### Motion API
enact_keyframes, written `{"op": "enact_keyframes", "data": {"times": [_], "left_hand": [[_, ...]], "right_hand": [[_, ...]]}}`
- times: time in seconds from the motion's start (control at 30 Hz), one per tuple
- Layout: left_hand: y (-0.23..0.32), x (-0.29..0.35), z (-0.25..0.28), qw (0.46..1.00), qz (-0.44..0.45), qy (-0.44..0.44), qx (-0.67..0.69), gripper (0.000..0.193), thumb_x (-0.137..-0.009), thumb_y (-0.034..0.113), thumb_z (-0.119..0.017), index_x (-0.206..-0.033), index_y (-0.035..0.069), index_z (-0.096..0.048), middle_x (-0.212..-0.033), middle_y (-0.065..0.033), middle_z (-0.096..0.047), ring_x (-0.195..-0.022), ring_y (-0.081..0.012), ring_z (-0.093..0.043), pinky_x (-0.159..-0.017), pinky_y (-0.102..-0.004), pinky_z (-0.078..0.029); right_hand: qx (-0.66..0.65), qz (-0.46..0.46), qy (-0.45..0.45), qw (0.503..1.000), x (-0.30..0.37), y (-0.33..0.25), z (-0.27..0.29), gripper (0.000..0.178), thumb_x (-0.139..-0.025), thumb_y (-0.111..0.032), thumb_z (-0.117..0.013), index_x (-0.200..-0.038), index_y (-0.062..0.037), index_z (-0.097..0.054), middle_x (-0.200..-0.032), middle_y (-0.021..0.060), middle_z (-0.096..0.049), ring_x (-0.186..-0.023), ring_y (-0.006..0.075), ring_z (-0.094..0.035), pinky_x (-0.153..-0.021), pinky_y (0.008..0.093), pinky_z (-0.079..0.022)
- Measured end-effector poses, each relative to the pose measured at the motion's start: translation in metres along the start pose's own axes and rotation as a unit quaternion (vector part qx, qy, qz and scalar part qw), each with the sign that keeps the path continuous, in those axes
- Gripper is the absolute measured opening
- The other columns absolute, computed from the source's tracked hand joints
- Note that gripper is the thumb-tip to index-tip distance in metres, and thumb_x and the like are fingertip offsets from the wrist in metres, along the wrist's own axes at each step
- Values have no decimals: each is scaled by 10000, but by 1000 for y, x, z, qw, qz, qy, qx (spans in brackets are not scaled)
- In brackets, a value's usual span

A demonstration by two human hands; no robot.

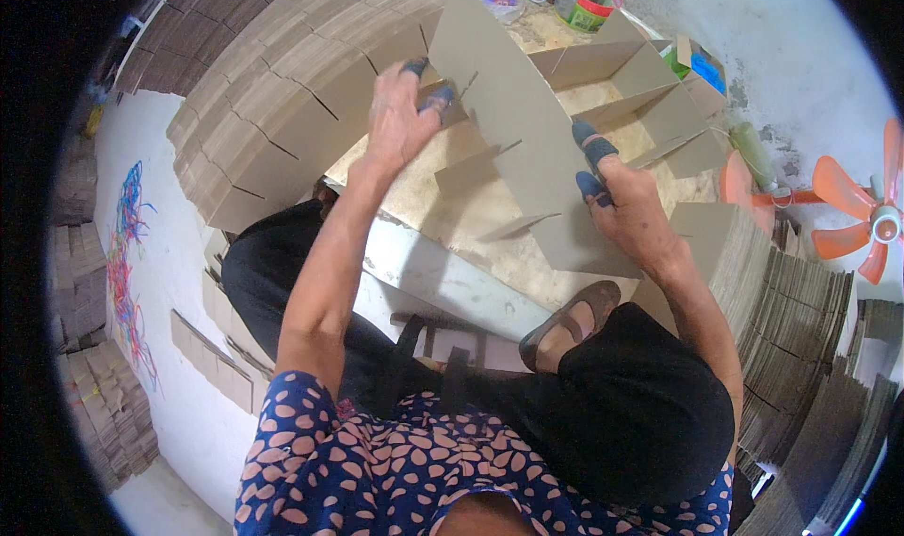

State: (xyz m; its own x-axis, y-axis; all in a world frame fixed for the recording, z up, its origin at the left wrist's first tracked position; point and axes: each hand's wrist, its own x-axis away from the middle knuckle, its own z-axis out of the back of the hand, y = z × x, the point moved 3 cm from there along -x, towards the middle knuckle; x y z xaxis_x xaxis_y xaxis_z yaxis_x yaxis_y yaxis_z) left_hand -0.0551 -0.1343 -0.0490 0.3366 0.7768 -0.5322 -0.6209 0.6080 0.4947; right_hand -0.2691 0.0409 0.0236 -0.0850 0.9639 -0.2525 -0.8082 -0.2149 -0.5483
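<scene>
A broad tan cardboard divider sheet (508, 140) stands on edge at a slant between my hands, with narrower cardboard cross pieces (466, 167) slotted through it. My left hand (403, 117) is at the sheet's upper left edge, thumb and forefinger apart beside a cross piece; its other fingers are partly hidden. At the right edge my right hand (629, 197) grips the sheet with thumb and fingers. Dark coverings wrap fingertips on both hands. Farther right, more interlocked cardboard dividers (603, 89) form open cells on the pale worktop (490, 244).
Slotted cardboard stacks (282, 112) rise at the left, with another stack (725, 244) at the right. A red-green tub (584, 10) sits at the back. An orange fan (880, 220) is far right. Colourful cords (127, 253) lie at the left. My shod foot (574, 324) rests near the worktop's front.
</scene>
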Motion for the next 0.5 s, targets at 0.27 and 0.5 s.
{"op": "enact_keyframes", "data": {"times": [0.27, 0.5], "left_hand": [[-23, -13, -35, 946, 27, -313, -78, 168, -762, 155, -602, -860, 22, -576, -797, -215, -606, -815, -379, -597, -704, -461, -468], [-23, 10, -27, 986, -53, -120, -102, 236, -763, 164, -590, -938, 6, -604, -1026, -199, -603, -934, -356, -588, -770, -444, -486]], "right_hand": [[-2, -15, -14, 1000, 2, -1, -6, 181, -702, 33, -577, -844, 8, -468, -734, 245, -561, -705, 429, -569, -576, 463, -449], [-2, -35, -49, 998, -6, -14, -2, 165, -704, 45, -560, -837, 14, -466, -741, 251, -563, -708, 433, -570, -580, 462, -449]]}}
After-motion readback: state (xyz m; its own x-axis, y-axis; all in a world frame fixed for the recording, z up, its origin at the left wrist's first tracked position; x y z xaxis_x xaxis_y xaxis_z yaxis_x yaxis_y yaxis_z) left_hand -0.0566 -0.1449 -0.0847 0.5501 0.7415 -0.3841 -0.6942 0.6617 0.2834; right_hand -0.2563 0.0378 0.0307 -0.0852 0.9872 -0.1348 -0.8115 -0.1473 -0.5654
